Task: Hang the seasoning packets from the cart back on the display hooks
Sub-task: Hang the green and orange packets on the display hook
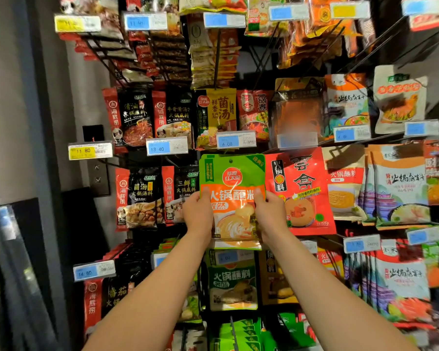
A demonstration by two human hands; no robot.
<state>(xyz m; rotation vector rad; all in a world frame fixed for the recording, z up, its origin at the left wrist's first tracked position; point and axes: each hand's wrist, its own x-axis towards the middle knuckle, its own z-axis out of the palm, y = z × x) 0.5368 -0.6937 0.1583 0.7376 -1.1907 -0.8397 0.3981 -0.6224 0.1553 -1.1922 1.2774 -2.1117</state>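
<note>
Left hand [197,213]: grips left edge of green-and-orange plastic seasoning packet [232,191] | right hand [271,216]: grips right edge | packet upright before display hooks.

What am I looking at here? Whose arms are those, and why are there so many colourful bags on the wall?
This is one picture, taken by a camera worn on a person's head, so you see what they see, looking forward and down at their own arms. There is no robot here, just two bare hands.

The wall is a shop display. Lots of seasoning packets hang in rows from thin metal hooks, and small price tags sit at the hook ends.

The left hand and the right hand both hold one green and orange packet, one hand on each side. It has a small hole near its top, which is for a hook. A red packet hangs right beside it.
</note>
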